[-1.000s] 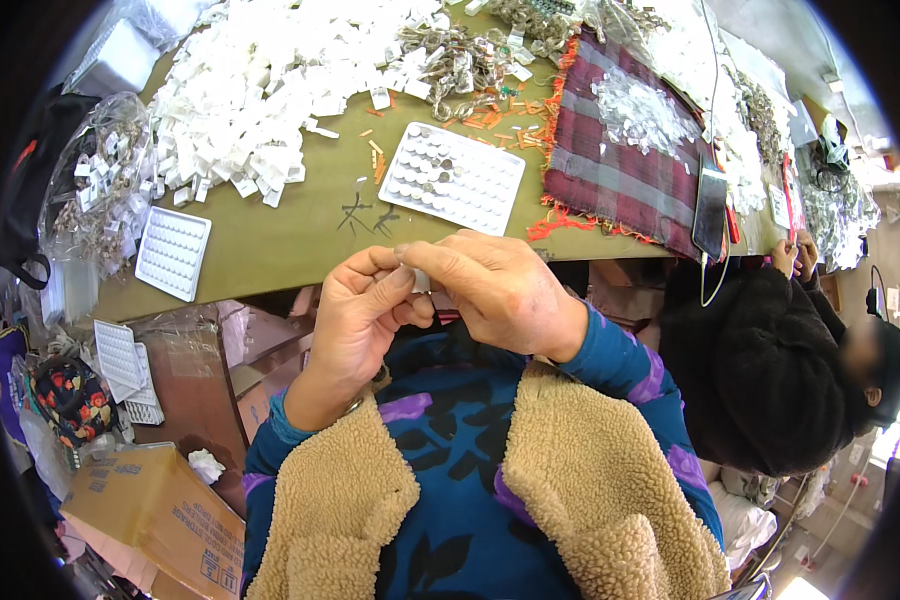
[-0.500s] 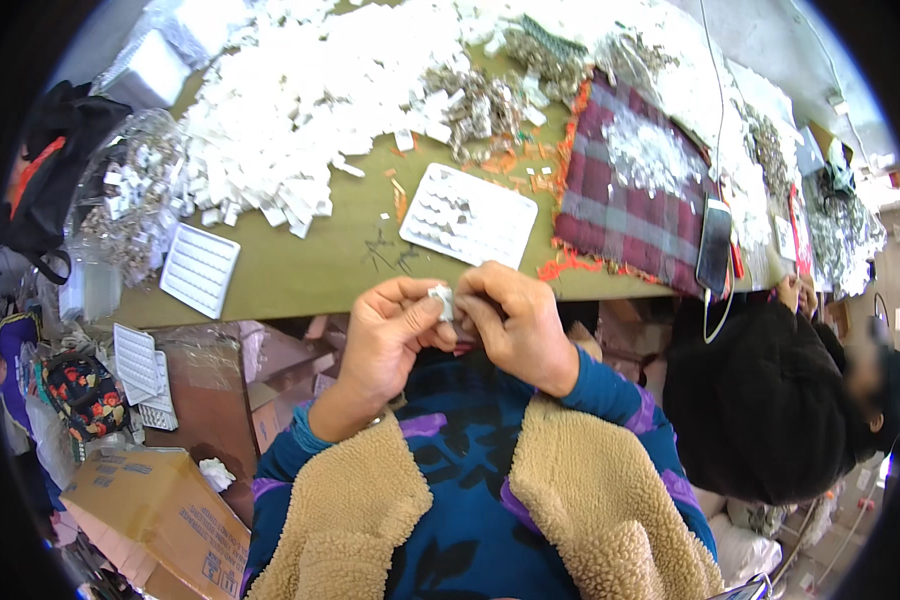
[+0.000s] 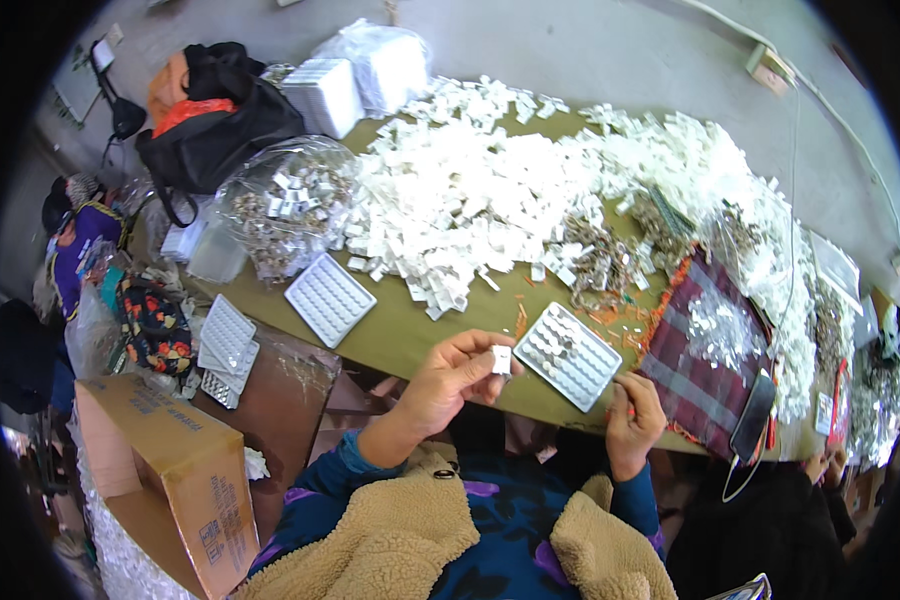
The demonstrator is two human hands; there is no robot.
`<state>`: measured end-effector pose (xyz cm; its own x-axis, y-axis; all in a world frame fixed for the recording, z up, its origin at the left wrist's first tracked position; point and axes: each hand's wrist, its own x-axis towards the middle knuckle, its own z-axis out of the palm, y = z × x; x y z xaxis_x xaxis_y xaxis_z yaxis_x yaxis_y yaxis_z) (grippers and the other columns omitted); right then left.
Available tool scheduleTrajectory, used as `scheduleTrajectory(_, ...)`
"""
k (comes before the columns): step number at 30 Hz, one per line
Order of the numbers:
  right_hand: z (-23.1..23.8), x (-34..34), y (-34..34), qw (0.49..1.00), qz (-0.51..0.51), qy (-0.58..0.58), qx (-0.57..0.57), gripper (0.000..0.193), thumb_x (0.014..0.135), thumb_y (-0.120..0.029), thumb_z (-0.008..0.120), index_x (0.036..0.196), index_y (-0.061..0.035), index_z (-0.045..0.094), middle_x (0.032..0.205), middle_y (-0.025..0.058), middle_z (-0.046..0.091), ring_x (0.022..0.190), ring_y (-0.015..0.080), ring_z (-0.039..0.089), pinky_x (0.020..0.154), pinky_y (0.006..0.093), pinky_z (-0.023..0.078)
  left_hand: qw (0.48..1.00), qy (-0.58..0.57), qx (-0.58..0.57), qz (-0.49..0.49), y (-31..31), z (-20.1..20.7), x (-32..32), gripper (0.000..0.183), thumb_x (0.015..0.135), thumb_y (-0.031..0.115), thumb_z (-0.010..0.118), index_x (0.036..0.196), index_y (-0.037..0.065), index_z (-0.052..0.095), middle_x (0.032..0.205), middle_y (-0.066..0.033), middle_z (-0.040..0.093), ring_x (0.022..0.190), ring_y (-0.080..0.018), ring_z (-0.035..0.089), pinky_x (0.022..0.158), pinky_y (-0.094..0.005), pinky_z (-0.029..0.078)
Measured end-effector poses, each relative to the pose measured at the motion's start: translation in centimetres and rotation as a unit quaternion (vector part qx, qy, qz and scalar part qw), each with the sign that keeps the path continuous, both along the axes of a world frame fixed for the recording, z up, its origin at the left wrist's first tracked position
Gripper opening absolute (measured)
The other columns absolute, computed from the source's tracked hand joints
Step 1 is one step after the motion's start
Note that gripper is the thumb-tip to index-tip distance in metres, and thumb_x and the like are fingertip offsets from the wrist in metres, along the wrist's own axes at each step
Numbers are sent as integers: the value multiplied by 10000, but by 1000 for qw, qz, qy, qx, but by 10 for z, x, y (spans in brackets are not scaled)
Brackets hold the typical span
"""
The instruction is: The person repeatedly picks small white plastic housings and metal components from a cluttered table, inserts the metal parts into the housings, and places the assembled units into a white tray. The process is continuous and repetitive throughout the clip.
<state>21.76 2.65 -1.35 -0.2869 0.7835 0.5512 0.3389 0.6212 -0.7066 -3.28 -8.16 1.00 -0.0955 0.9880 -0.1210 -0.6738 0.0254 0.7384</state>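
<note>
A small white square card (image 3: 501, 360) is pinched between the thumb and fingers of my left hand (image 3: 448, 382), above the front edge of the table. My right hand (image 3: 633, 425) is apart from it on the right, over the table edge, with its fingers curled together. Whatever they hold, if anything, is too small to make out. Between and just beyond my hands lies a white compartment tray (image 3: 592, 373), with several small pieces in its upper left part. Past the tray spreads a large heap of small white cards (image 3: 470, 210).
Another white tray (image 3: 332, 300) lies left, by a clear bag of small parts (image 3: 288, 205). A plaid cloth (image 3: 680, 370) with clear bits and a phone (image 3: 753, 415) are right. An open cardboard box (image 3: 185, 480) stands lower left. A person in black (image 3: 760, 530) is at right.
My hands have separated: the right moved away to the right, while the left keeps the white card. The view has shifted, showing more of the wall and the table's left side.
</note>
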Motion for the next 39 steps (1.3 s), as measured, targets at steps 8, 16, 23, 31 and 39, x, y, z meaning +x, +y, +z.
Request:
scheduleTrajectory(8, -27, 14, 10, 996, 22, 45, -79, 57, 911, 50, 595, 939, 35, 642, 819, 41, 595, 587, 63, 533, 520, 220, 433, 761, 477, 33, 438, 5, 90, -131, 272, 931, 74, 635, 1197, 22, 639, 1004, -130, 687, 655, -109, 590, 611, -233, 497)
scheduleTrajectory(16, -19, 11, 11, 997, 23, 55, -41, 70, 855, 62, 640, 920, 39, 652, 818, 100, 633, 615, 147, 590, 566, 260, 456, 780, 615, 20, 115, 120, 42, -49, 71, 842, 3, 661, 909, -1, 684, 785, -66, 666, 656, -137, 613, 588, -287, 480)
scheduleTrajectory(23, -14, 15, 10, 997, 43, 50, -45, 100, 830, 53, 668, 927, 35, 654, 836, 155, 640, 733, 282, 633, 652, 317, 498, 470, 871, 140, -23, 181, 5, 1, 158, 780, 54, 713, 928, 61, 659, 921, -94, 611, 782, -296, 655, 678, -397, 526)
scheduleTrajectory(31, 7, 25, 26, 958, 99, 101, -250, 70, 908, -3, 625, 926, 57, 656, 742, 62, 639, 574, 76, 572, 528, 230, 440, 785, 619, 13, 4, 166, 8, -38, 173, 909, 84, 660, 1070, 26, 630, 813, -26, 605, 603, -112, 604, 491, -235, 471)
scheduleTrajectory(39, 1, -20, 114, 988, -37, -30, -145, 239, 850, -137, 713, 942, 76, 655, 746, 232, 654, 659, 330, 656, 626, 391, 499, 991, 114, -52, -55, 103, 17, -27, 258, 979, 106, 574, 1199, 2, 491, 1030, -237, 669, 871, -229, 714, 672, -275, 620)
